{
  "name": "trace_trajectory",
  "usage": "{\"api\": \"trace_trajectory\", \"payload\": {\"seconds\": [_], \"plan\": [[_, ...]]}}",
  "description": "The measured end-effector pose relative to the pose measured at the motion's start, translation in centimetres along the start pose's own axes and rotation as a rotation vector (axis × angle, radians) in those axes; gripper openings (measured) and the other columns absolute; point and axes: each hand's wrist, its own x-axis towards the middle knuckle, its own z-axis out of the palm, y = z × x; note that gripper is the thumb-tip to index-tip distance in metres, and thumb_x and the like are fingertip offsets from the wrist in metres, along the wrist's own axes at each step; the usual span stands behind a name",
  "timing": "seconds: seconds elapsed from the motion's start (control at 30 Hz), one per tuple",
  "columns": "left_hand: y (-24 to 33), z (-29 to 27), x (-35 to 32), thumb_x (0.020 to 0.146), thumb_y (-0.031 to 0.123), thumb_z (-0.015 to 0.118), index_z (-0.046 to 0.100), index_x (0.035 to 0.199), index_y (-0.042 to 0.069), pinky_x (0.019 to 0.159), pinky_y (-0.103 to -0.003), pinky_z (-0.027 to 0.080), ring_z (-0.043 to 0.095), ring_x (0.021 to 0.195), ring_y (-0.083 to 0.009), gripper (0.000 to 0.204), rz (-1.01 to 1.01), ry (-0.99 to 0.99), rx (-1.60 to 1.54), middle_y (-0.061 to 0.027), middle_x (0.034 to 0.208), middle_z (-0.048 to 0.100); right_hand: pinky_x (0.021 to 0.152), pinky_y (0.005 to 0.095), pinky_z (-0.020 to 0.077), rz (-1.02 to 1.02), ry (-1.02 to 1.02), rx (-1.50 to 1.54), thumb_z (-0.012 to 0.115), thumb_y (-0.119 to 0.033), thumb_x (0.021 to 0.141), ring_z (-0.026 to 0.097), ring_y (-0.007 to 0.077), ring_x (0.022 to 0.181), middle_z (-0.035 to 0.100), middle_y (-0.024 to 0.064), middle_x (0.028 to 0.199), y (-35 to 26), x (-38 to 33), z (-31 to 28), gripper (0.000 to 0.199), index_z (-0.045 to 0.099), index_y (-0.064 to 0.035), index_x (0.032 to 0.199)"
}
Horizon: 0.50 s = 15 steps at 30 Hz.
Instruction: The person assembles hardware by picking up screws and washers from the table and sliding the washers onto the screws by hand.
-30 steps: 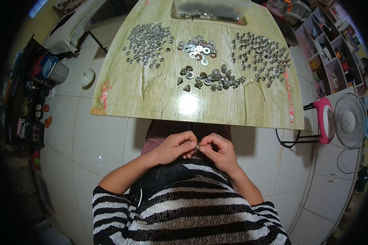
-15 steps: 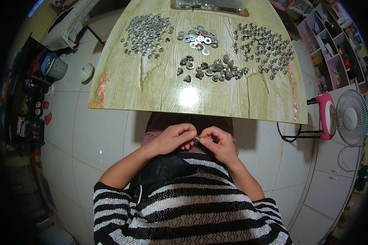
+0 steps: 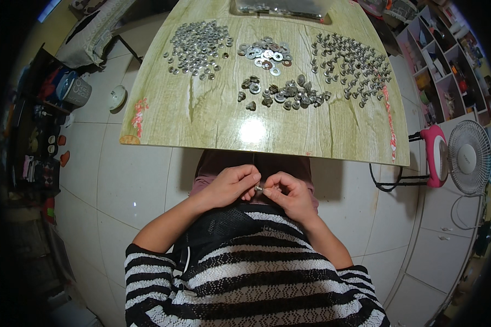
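Observation:
Over my lap, just below the table's near edge, my left hand [image 3: 232, 184] and my right hand [image 3: 291, 195] meet with fingers pinched. Between their fingertips shows a small silvery screw [image 3: 259, 188]; whether a nut or washer sits on it is too small to tell. Loose nuts [image 3: 199, 48] are spread at the table's far left. A pile of flat washers [image 3: 267, 53], mostly silver with a few brownish, lies in the middle. Many screws [image 3: 354, 65] stand head down at the right. Nearer me is a heap of screws fitted with washers [image 3: 294, 95].
The wood-patterned table [image 3: 202, 122] ends just in front of my hands. A clear plastic box [image 3: 281, 8] stands at its far edge. To the right are a pink stool [image 3: 435, 155] and a white fan [image 3: 469, 158]; shelves [image 3: 442, 65] rise behind them.
The screw between my fingertips has shifted slightly left and toward me, with the right fingertips a little lower. The piles on the table stay as they were.

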Motion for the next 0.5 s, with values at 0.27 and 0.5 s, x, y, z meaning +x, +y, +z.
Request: {"api": "trace_trajectory", "payload": {"seconds": [0.27,0.5], "plan": [[0.2,0.55,-0.24,0.091,0.027,0.045,0.051,0.09,0.002,0.058,-0.019,0.046,0.054,0.063,-0.0076,0.025,0.069,-0.02,-0.123,-0.0017,0.072,0.054,0.055,0.0173,0.0357,-0.019,0.013,-0.033,0.063,-0.008,0.078,0.042,0.0029,0.062,0.051,-0.0021,0.074,0.14,0.14,-0.03,0.009,0.057,-0.0015,0.082],[-0.22,0.02,-0.07,0.091,0.023,0.046,0.05,0.094,0.002,0.061,-0.02,0.047,0.055,0.067,-0.0083,0.022,-0.062,-0.046,-0.052,-0.0036,0.079,0.055,0.054,0.0181,0.0361,-0.042,0.053,-0.071,0.063,-0.008,0.078,0.043,0.0039,0.06,0.052,-0.0005,0.074,-0.06,0.13,-0.09,0.009,0.058,-0.0009,0.082]]}}
